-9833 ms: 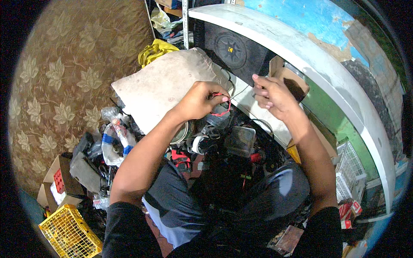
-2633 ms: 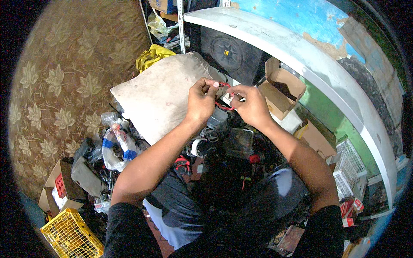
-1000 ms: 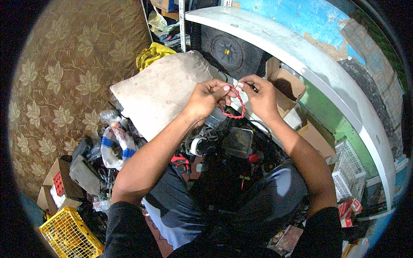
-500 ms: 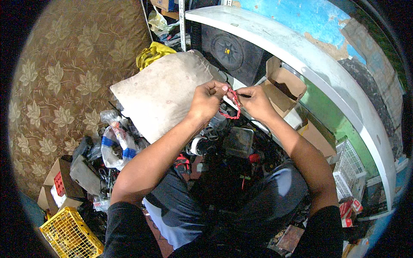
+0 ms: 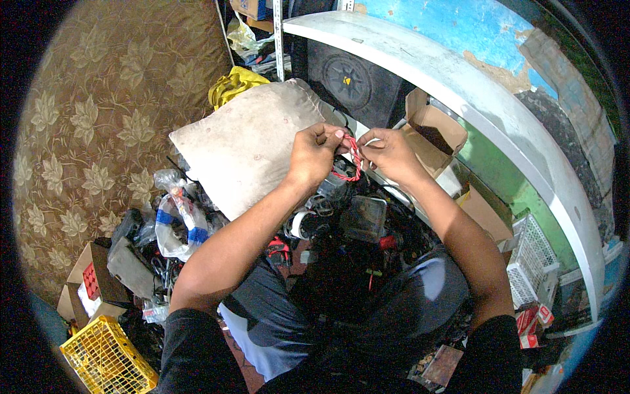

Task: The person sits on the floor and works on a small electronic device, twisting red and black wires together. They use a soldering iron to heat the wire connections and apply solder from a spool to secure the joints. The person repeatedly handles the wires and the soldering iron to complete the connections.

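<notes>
A red twisted wire [image 5: 355,157] hangs in a curved loop between my two hands, in front of my chest. My left hand [image 5: 316,150] pinches its upper end between thumb and fingers. Close to the right side of the loop is my right hand [image 5: 387,152], with thumb and index finger brought near each other. Whether a thin end of the wire sits in those right fingertips is too small to make out. Behind my left hand lies a pale stained cushion [image 5: 252,141].
Below my hands is a cluttered heap with a clear plastic container [image 5: 364,217] and a white ring [image 5: 300,224]. A yellow crate [image 5: 108,358] stands at lower left. On the right are an open cardboard box [image 5: 436,125], a white basket [image 5: 525,262] and a long white curved panel [image 5: 459,92].
My right hand's fingers have shifted and opened slightly at the wire. The loop has swung a little left, while my left hand keeps its pinch.
</notes>
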### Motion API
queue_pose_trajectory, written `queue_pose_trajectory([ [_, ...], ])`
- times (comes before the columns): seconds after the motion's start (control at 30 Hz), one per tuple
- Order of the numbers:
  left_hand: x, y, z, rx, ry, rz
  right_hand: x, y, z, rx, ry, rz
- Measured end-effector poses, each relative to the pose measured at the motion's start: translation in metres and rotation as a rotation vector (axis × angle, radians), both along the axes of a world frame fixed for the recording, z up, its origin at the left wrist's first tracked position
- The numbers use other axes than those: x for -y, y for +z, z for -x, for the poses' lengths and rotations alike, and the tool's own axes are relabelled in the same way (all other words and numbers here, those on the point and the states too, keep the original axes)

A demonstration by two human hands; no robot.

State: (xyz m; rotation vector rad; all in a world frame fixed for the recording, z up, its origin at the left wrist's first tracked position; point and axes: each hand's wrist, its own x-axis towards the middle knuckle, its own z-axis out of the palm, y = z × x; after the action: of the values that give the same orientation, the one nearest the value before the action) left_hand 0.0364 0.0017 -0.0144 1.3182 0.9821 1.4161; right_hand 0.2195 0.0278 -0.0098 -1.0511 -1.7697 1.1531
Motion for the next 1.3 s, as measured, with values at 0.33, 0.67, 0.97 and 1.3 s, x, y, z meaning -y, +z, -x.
queue_pose_trajectory([
  [0.33,0.0,0.003,0.003,0.074,0.04,0.021,0.022,0.028,0.008,0.169,0.009,-0.192],
  [0.67,0.004,0.005,-0.001,-0.055,0.203,-0.063,0.014,0.014,0.014,0.21,-0.019,-0.245],
  [0.97,0.015,0.012,-0.008,-0.393,0.337,-0.329,0.015,0.012,0.008,-0.004,-0.012,0.165],
  [1.3,0.021,0.022,0.001,-0.491,0.281,-0.444,0.015,0.035,-0.007,-0.396,0.243,0.623],
])
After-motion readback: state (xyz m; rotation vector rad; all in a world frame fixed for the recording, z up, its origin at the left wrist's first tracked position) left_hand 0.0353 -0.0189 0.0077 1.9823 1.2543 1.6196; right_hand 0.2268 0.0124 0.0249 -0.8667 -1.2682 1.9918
